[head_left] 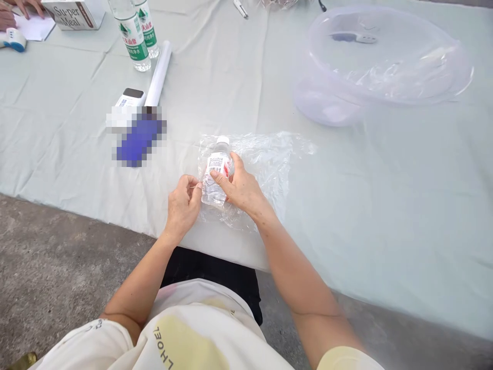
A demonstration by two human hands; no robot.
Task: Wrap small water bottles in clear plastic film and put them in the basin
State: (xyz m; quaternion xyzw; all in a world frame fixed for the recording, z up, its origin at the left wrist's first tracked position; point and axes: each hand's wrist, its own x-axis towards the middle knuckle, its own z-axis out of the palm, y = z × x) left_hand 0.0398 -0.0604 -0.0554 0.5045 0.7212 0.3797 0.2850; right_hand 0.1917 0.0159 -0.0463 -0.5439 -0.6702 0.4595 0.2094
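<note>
A small clear plastic bottle with a white cap and a white-and-red label lies on a sheet of clear plastic film, which looks like a flat bag. My right hand is wrapped round the bottle's right side, thumb across the label and fingers behind it. Just left of the bottle's base, my left hand pinches the edge of the film between thumb and forefinger. Whether the bottle lies on top of the film or inside it, I cannot tell.
A translucent basin with clear film inside stands at the back right. Two water bottles, a white paper roll, a white device and a blurred blue object are on the left. Another person's hands show at top left.
</note>
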